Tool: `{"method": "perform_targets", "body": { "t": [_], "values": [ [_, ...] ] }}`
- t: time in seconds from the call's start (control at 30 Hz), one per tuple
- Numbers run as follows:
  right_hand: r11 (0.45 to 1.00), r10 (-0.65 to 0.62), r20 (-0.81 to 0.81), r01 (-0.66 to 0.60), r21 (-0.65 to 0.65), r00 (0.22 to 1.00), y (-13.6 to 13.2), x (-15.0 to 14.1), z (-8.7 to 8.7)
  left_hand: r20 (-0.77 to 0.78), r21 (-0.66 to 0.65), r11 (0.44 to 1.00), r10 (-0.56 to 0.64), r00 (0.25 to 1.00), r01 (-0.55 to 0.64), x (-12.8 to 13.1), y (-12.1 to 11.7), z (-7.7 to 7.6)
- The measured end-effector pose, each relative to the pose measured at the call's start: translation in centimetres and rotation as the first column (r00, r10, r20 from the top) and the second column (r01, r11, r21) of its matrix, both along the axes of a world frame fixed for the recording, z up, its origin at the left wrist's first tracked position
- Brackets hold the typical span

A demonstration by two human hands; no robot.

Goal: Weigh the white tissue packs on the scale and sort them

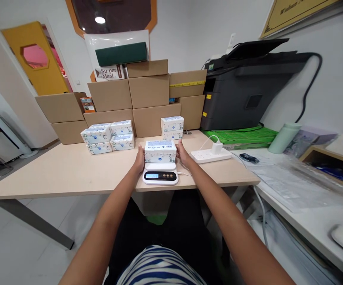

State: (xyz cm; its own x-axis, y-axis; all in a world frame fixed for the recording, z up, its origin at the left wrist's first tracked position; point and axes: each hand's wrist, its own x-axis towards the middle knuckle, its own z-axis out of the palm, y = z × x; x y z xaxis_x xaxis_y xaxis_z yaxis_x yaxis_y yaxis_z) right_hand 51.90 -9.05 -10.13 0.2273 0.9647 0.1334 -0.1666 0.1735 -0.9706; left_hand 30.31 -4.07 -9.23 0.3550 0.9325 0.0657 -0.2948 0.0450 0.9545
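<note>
Two hands are held against one tissue pack [160,152] at the frame's centre; the pack sits on a scale [160,177] near the table's [55,174] front edge, its long axis running left to right; the left hand [140,159] is pressed flat on the left end, the right hand [183,154] on the right end, both open and clasping rather than fisted; both lie equally near. More packs [107,136] are stacked to the upper left, two others [172,127] just behind, before cartons [149,91]; a power strip [210,155] lies to the right.
</note>
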Motion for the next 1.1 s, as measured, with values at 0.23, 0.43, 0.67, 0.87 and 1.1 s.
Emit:
{"method": "perform_targets", "body": {
  "t": [0.23,0.43,0.67,0.87,1.1],
  "values": [
    [1.0,0.006,0.011,-0.006,0.0,1.0,0.1,0.1,-0.4,0.002,0.01,1.0,0.01,1.0,-0.01,-0.1,0.5,-0.5],
    [1.0,0.004,0.004,-0.004,-0.006,1.0,0.3,0.1,-0.6,0.014,0.005,1.0,0.003,1.0,-0.003,-0.1,1.1,-1.0],
    [1.0,0.001,0.014,-0.001,-0.016,1.0,0.4,0.2,-0.7,0.043,0.02,1.0,0.004,0.999,-0.005,0.0,1.6,-1.4],
    [1.0,0.008,0.016,-0.008,-0.014,1.0,0.4,0.2,-0.7,0.074,0.024,1.0,-0.004,0.997,0.002,0.0,1.9,-1.8],
    [1.0,0.013,0.03,-0.013,-0.012,0.999,0.5,0.3,-0.9,0.074,0.022,1.0,0.009,0.997,-0.011,-0.1,1.8,-1.6]
  ]
}}
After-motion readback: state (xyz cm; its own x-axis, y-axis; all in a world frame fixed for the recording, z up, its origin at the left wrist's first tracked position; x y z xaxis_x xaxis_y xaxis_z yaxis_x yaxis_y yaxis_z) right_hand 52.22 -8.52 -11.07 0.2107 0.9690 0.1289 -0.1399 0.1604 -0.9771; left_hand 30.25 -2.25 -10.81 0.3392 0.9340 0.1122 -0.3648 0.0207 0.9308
